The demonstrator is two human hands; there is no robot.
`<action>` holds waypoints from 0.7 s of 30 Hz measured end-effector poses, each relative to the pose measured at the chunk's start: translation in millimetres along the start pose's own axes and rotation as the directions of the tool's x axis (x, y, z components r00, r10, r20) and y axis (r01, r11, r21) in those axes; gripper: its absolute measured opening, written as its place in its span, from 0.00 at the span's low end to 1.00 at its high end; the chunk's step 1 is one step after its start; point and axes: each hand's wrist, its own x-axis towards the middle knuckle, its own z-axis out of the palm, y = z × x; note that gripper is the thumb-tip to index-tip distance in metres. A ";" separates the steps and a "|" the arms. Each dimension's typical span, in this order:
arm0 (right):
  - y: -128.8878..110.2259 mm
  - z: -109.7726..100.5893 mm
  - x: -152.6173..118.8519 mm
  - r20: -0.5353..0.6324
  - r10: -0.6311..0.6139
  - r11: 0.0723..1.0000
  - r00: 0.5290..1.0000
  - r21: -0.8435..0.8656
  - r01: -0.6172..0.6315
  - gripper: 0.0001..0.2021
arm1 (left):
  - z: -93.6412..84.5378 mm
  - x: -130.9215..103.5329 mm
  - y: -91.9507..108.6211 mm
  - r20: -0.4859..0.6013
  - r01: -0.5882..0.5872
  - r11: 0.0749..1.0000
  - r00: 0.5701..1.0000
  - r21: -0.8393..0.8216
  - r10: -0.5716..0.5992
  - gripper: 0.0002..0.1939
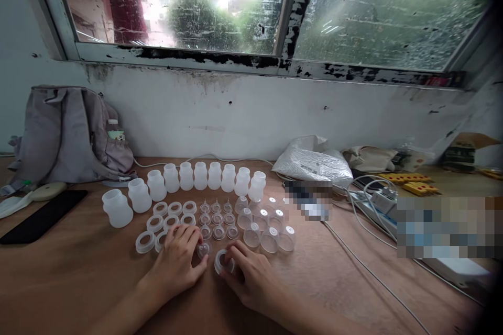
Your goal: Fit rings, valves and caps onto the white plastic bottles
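My left hand (178, 254) is closed, with a clear silicone bottle nipple (203, 249) between its thumb and fingers, low over the table. My right hand (251, 272) pinches a translucent screw ring (219, 268), tilted up from the tabletop. Beyond my left hand lie several more screw rings (145, 241), partly hidden by its fingers. In the middle, several clear nipples (218, 232) stand in rows, tips up. Right of them are several clear dome caps (269, 241). Several frosted baby bottles (118, 209) without tops form a curved row behind.
A grey backpack (66, 131) and a black phone-like slab (43, 216) are at the left. Behind to the right lies a silvery bubble bag (314, 162). White cables (373, 277) and a power strip (369, 209) run along the right side. Part of that side is blurred out.
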 end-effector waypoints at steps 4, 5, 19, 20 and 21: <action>1.7 3.2 0.0 -0.019 -0.008 1.000 1.000 0.002 0.008 0.06 | 7.3 -2.7 -2.7 0.004 0.003 1.000 1.000 0.014 -0.003 0.05; 2.3 4.2 -0.1 -0.026 -0.010 1.000 1.000 0.005 0.010 0.05 | 9.2 -3.3 -3.7 -0.004 -0.002 1.000 1.000 0.017 0.002 0.06; 9.5 7.3 -1.8 -0.211 -0.071 0.962 0.975 0.244 0.123 0.06 | -7.9 -4.5 10.2 -0.039 -0.389 0.909 0.921 -0.153 0.387 0.14; 9.2 7.3 -2.1 -0.221 -0.094 0.955 0.971 0.257 0.150 0.06 | -8.9 -5.1 12.7 -0.034 -0.409 0.900 0.912 -0.153 0.409 0.14; 8.8 7.4 -2.3 -0.229 -0.113 0.949 0.967 0.265 0.173 0.06 | -9.0 -5.5 14.5 -0.038 -0.415 0.898 0.909 -0.147 0.414 0.13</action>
